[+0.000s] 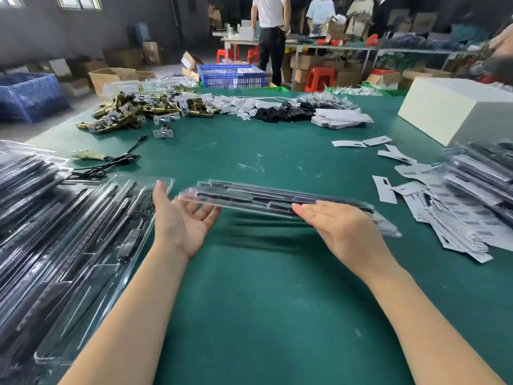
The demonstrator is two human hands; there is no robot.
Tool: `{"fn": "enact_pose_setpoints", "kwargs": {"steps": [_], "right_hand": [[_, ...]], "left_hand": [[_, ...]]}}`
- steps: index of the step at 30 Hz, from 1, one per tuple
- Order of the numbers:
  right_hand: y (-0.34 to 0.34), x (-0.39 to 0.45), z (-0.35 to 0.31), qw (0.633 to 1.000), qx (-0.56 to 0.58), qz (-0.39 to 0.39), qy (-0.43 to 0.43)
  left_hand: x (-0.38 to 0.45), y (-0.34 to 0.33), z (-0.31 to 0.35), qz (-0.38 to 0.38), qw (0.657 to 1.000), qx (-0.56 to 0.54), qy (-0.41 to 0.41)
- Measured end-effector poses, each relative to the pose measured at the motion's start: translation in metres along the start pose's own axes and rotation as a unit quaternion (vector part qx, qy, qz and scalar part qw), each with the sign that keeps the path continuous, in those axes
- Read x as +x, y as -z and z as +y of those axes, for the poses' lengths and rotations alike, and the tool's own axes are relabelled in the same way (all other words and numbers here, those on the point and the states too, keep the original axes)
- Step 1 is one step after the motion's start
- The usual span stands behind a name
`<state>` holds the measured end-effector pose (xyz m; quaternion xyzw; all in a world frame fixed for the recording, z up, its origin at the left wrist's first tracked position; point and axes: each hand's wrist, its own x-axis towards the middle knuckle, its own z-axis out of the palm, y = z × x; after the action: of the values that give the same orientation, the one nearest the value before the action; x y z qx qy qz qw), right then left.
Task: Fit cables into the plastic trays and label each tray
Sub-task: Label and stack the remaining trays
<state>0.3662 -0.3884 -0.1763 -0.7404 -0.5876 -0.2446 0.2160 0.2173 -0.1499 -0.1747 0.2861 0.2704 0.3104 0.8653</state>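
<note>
A clear plastic tray point(249, 194) with black cable parts in it hovers flat above the green table point(249, 287), casting a blurred shadow. My right hand point(341, 229) grips its near edge from above, towards the right end. My left hand point(180, 218) is palm up with fingers spread, its fingertips under the tray's left end. Another clear tray point(97, 259) holding a black cable lies on the table at the left. Loose white barcode labels point(433, 201) are scattered at the right.
Stacks of filled trays stand at the far left point(25, 195) and far right point(483, 173). A loose black cable point(116, 159), brass hardware point(133, 109), black parts point(277, 112) and a white box point(455, 109) lie further back. People stand at distant tables.
</note>
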Motion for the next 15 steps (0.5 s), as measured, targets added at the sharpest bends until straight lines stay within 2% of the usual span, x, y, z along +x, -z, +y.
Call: {"fn": "enact_pose_setpoints", "kwargs": {"steps": [2, 4, 6, 7, 8, 10, 11, 12, 14, 15], "right_hand": [[-0.001, -0.001, -0.001, 0.999, 0.028, -0.037, -0.022], [-0.002, -0.004, 0.003, 0.994, 0.039, -0.076, -0.065], [-0.003, -0.007, 0.010, 0.982, 0.068, -0.134, -0.116], [-0.004, -0.008, 0.013, 0.973, 0.087, -0.161, -0.140], [-0.005, -0.009, 0.015, 0.964, 0.106, -0.180, -0.163], [-0.004, -0.008, 0.018, 0.950, 0.144, -0.188, -0.203], [-0.003, -0.008, 0.019, 0.945, 0.160, -0.188, -0.216], [-0.002, -0.008, 0.019, 0.939, 0.177, -0.192, -0.225], [-0.001, -0.009, 0.018, 0.924, 0.207, -0.206, -0.248], [-0.001, -0.009, 0.016, 0.920, 0.212, -0.196, -0.265]], "left_hand": [[0.004, 0.004, 0.000, 0.032, 0.999, 0.012, 0.011], [0.007, 0.007, -0.003, 0.081, 0.991, 0.105, -0.032], [0.009, 0.011, -0.009, 0.116, 0.956, 0.244, -0.112], [0.007, 0.012, -0.012, 0.122, 0.929, 0.320, -0.144], [0.004, 0.012, -0.015, 0.123, 0.892, 0.399, -0.174], [-0.005, 0.009, -0.023, 0.105, 0.775, 0.569, -0.252], [-0.008, 0.007, -0.030, 0.072, 0.715, 0.626, -0.303], [-0.011, 0.004, -0.037, 0.022, 0.668, 0.664, -0.337], [-0.015, -0.001, -0.051, -0.077, 0.594, 0.733, -0.324], [-0.015, -0.002, -0.057, -0.103, 0.537, 0.784, -0.293]]}}
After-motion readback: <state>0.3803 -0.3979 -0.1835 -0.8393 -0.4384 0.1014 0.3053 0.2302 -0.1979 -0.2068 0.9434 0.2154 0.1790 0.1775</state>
